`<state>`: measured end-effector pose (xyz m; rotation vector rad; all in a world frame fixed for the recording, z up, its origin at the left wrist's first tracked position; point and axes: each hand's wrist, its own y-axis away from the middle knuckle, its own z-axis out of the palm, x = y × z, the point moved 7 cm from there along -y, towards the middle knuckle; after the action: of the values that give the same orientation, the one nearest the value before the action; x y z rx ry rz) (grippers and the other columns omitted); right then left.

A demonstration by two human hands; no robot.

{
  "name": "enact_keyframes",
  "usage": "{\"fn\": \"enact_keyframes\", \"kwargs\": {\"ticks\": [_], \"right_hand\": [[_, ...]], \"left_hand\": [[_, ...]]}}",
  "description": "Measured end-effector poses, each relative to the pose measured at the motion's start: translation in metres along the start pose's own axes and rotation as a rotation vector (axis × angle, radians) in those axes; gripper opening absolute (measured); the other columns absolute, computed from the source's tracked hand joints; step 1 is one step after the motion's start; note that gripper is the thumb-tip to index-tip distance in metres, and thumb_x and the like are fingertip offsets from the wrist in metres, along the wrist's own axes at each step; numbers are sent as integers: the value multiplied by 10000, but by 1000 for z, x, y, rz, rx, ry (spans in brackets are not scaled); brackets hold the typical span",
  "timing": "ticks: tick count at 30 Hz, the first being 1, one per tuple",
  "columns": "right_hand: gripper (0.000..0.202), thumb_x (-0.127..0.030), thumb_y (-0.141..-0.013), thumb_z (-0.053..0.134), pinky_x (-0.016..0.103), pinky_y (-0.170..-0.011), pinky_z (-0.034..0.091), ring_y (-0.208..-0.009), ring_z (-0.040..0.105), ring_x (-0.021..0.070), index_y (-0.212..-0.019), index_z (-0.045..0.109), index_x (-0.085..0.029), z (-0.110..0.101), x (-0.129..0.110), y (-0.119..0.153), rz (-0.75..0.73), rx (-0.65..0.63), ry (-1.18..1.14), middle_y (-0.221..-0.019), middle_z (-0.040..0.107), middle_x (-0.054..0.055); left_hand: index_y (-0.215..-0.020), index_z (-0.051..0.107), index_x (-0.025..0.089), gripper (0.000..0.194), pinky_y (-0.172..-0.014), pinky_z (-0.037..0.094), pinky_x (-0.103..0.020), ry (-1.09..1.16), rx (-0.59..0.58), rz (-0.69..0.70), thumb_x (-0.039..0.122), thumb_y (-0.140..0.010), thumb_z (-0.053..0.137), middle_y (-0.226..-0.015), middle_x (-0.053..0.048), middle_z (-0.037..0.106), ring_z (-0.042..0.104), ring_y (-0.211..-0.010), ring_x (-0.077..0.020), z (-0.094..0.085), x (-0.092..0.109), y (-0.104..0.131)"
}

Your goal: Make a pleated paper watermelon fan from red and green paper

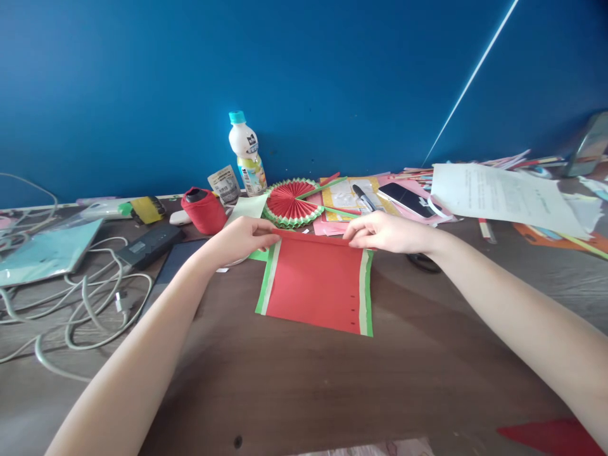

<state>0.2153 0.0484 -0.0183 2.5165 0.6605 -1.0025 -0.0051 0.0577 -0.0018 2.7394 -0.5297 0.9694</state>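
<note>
A sheet of red paper with pale and green strips along its left and right sides lies over the brown table. Three small dark marks run near its right side. My left hand pinches the far left corner, and my right hand pinches the far right corner. Between them the far edge looks folded into a narrow band. Just beyond the sheet rests a round pleated paper fan, red with a green and white rim, with green and red strips at its right.
Behind stand a drink bottle and a red wrapped roll. Tangled white cables and a black power adapter lie left. A marker, a phone and printed paper lie right. A blue wall closes the back.
</note>
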Motion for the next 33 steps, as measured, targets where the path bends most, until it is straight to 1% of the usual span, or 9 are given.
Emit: {"fn": "enact_keyframes", "kwargs": {"ticks": [5, 11, 16, 19, 21, 24, 28, 30, 33], "right_hand": [[209, -324, -747, 516, 264, -613, 377, -651, 542, 141, -871, 610, -184, -5, -9, 4, -21, 93, 124, -706, 628, 7], [184, -305, -755, 493, 259, -558, 342, -597, 509, 125, -830, 615, -191, -9, -20, 9, -65, 144, 220, -666, 605, -5], [186, -290, -759, 504, 275, -606, 403, -663, 574, 148, -842, 638, -190, -7, -23, 9, -95, 169, 233, -740, 653, 14], [179, -286, -773, 517, 298, -645, 441, -708, 607, 170, -836, 657, -193, -12, -29, 11, -163, 301, 254, -800, 681, 26], [195, -287, -800, 503, 327, -684, 450, -754, 617, 191, -846, 670, -196, -21, -38, 18, -243, 497, 322, -847, 690, 41], [236, -286, -852, 451, 382, -801, 427, -898, 601, 227, -893, 669, -207, -33, -53, 37, -384, 802, 454, -933, 683, 64], [237, -276, -876, 420, 438, -872, 368, -1039, 531, 254, -917, 652, -255, -40, -66, 56, -460, 1011, 585, -1009, 657, 45], [221, -263, -870, 431, 432, -862, 363, -1008, 530, 242, -889, 651, -262, -39, -72, 58, -518, 1012, 653, -989, 657, 33], [217, -227, -860, 428, 379, -795, 390, -897, 547, 206, -845, 644, -223, -27, -73, 45, -607, 772, 684, -933, 653, 51]], "left_hand": [[-921, 632, 188, 329, -689, 446, -268, -91, 136, 95, 426, -700, 586, -814, -6, 653, 587, -741, -159, -7, 17, 3], [-1002, 593, 198, 391, -721, 452, -283, -27, 96, 63, 447, -702, 584, -850, -14, 668, 606, -776, -167, -3, 15, 2], [-821, 643, 196, 248, -661, 438, -260, -126, 33, 97, 406, -745, 533, -758, -1, 662, 590, -711, -155, 1, 18, 4], [-799, 630, 193, 183, -642, 434, -246, -178, 75, 139, 336, -752, 526, -755, 1, 646, 575, -694, -140, -1, 24, 5], [-795, 603, 184, 140, -651, 438, -250, -229, 189, 209, 286, -761, 515, -770, -8, 626, 565, -709, -137, -7, 35, 9], [-774, 566, 185, 105, -724, 432, -303, -402, 514, 357, 240, -789, 478, -804, -35, 596, 544, -806, -171, -22, 58, 25], [-794, 549, 221, 123, -793, 384, -389, -668, 768, 472, 215, -822, 430, -885, -60, 589, 521, -876, -209, -28, 80, 49], [-792, 540, 223, 121, -766, 380, -393, -770, 764, 511, 207, -816, 422, -870, -60, 586, 526, -842, -211, -26, 83, 50], [-782, 526, 199, 114, -715, 390, -368, -879, 598, 515, 180, -781, 413, -811, -64, 580, 531, -812, -217, -15, 82, 40]]}}
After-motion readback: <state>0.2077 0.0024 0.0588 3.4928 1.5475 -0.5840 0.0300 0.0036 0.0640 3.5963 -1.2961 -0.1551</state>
